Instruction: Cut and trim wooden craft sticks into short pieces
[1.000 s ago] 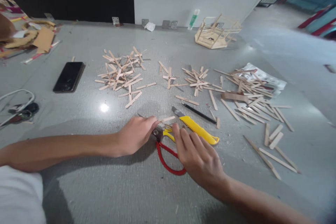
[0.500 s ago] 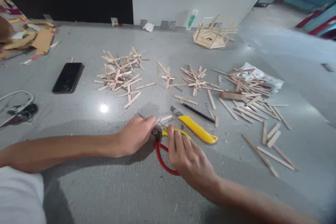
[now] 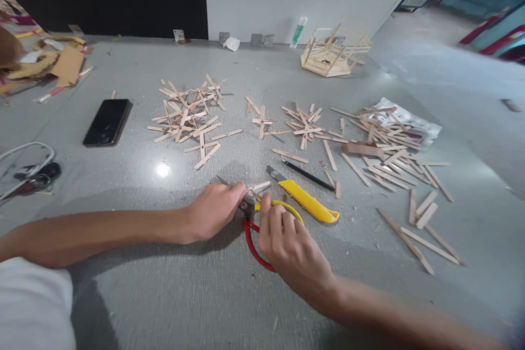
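Note:
My left hand [image 3: 216, 210] is closed, pinching a short wooden craft stick [image 3: 261, 186] whose free end points right from the fingertips. Right beside those fingers is the dark pivot of the scissors [image 3: 246, 206]; a blade tip shows past the far side of the hand. My right hand [image 3: 296, 251] is closed around the scissors' handles, one loop yellow and one red. How the blades meet the stick is hidden by my left fingers. A yellow utility knife [image 3: 309, 202] with its blade out lies just beyond my right hand, and a black pen-like tool [image 3: 308, 175] rests behind it.
Craft sticks joined into crosses form a pile [image 3: 186, 112] and a smaller cluster [image 3: 304, 123]. Loose sticks [image 3: 389, 136] spread at right by a plastic packet [image 3: 424, 123]. A stick-built frame [image 3: 328, 60], a glue tube [image 3: 298, 33], a phone [image 3: 107, 122] and a cable [image 3: 45, 147] also lie about.
My right hand has shifted slightly left along with the scissors' handles. My left hand keeps its pinch on the craft stick. Everything else lies as before.

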The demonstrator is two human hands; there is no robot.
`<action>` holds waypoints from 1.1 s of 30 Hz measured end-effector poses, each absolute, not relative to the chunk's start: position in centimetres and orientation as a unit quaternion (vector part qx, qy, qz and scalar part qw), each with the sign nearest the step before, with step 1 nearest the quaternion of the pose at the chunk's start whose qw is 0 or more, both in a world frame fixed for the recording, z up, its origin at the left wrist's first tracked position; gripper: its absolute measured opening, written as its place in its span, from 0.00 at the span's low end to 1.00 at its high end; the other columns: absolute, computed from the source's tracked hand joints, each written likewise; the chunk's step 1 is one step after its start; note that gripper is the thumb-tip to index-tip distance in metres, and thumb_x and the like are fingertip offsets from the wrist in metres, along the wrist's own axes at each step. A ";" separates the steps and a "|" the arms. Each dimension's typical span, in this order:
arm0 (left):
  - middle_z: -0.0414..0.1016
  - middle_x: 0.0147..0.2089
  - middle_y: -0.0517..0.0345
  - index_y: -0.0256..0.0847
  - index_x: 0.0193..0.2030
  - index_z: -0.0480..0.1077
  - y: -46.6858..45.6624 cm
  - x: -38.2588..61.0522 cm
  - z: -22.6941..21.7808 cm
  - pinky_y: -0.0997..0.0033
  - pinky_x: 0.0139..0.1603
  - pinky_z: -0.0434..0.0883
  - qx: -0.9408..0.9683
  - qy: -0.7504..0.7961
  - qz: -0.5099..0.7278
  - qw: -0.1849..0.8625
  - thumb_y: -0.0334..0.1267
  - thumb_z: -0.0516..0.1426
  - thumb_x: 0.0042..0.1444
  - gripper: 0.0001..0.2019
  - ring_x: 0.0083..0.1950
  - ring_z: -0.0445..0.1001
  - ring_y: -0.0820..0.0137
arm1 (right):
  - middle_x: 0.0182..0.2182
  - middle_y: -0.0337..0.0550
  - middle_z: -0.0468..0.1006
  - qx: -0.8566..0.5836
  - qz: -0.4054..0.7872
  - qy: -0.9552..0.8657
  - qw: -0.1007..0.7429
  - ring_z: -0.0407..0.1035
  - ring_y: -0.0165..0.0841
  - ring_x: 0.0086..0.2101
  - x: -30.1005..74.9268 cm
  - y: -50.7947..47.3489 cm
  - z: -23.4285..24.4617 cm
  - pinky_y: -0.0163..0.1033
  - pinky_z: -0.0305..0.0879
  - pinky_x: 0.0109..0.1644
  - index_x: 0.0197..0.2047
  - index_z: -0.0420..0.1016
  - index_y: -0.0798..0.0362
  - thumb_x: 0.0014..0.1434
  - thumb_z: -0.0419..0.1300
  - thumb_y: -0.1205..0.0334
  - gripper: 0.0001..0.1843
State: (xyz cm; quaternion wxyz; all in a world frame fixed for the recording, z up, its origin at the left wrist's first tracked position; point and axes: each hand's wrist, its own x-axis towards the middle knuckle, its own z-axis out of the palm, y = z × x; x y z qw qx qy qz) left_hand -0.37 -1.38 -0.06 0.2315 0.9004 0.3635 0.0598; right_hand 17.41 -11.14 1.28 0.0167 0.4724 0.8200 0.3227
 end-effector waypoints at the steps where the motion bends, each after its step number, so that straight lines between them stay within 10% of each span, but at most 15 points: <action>1: 0.77 0.30 0.55 0.40 0.42 0.70 -1.4 -0.4 -0.1 0.68 0.31 0.62 0.901 0.363 0.062 0.231 0.32 0.46 0.74 0.13 0.29 0.75 0.65 | 0.25 0.49 0.81 0.477 0.315 0.820 0.014 0.69 0.35 0.22 17.4 -11.2 1.3 0.37 0.67 0.21 0.51 0.87 0.61 0.69 0.51 0.85 0.24; 23: 0.68 0.24 0.61 0.41 0.30 0.66 -0.2 -0.3 0.5 0.70 0.29 0.55 0.886 0.348 0.109 0.287 0.38 0.44 0.77 0.21 0.24 0.61 0.72 | 0.24 0.44 0.74 0.491 0.332 0.805 -0.016 0.69 0.35 0.24 18.1 -10.7 1.1 0.39 0.65 0.25 0.52 0.84 0.67 0.69 0.51 0.83 0.21; 33: 0.78 0.32 0.54 0.39 0.40 0.71 -1.0 -0.3 0.0 0.69 0.31 0.62 0.905 0.341 0.072 0.244 0.33 0.46 0.76 0.15 0.31 0.76 0.66 | 0.30 0.46 0.80 0.580 0.007 0.805 -0.120 0.75 0.39 0.29 19.8 -9.5 1.3 0.42 0.66 0.30 0.40 0.77 0.55 0.67 0.53 0.79 0.14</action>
